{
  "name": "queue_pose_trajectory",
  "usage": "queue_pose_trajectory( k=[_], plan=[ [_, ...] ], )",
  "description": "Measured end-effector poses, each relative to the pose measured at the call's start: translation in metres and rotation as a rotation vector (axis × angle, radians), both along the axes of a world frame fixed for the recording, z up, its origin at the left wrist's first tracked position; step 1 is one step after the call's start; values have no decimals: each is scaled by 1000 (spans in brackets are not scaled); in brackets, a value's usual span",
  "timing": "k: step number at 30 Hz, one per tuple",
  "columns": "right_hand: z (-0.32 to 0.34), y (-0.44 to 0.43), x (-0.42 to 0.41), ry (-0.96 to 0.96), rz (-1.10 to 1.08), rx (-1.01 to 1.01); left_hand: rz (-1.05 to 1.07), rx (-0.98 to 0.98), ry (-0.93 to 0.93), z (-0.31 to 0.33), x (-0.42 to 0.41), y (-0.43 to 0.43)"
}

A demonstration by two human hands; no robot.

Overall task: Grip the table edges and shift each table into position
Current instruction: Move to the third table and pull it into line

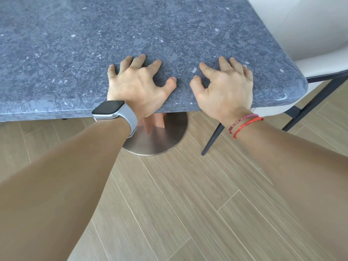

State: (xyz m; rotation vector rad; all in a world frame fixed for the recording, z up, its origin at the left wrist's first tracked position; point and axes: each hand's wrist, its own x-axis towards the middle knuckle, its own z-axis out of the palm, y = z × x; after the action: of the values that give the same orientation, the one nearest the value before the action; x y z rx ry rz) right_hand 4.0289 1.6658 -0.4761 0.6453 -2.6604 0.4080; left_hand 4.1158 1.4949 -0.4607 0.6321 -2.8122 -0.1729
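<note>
desk (75, 44): right before you; its near edge lies under both palms
left hand (139, 87): fingers (140, 59) arched, tips dug into the top, grasping the desk
right hand (224, 89): same clawed grasp alongside; likely so it slides without twisting

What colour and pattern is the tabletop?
The tabletop is blue-grey with a speckled, stone-like pattern and pale flecks, seen best in the head view.
</note>
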Motion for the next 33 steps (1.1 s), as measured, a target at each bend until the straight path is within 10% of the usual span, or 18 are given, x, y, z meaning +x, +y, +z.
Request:
queue_pose_trajectory(
  k=[13,33],
  plan=[
    [18,4,1,-215,70,69,-101,283,-7,18,24,-11],
    [15,-140,84,-107,332,105,210,92,42,4,113,-130]
  ],
)
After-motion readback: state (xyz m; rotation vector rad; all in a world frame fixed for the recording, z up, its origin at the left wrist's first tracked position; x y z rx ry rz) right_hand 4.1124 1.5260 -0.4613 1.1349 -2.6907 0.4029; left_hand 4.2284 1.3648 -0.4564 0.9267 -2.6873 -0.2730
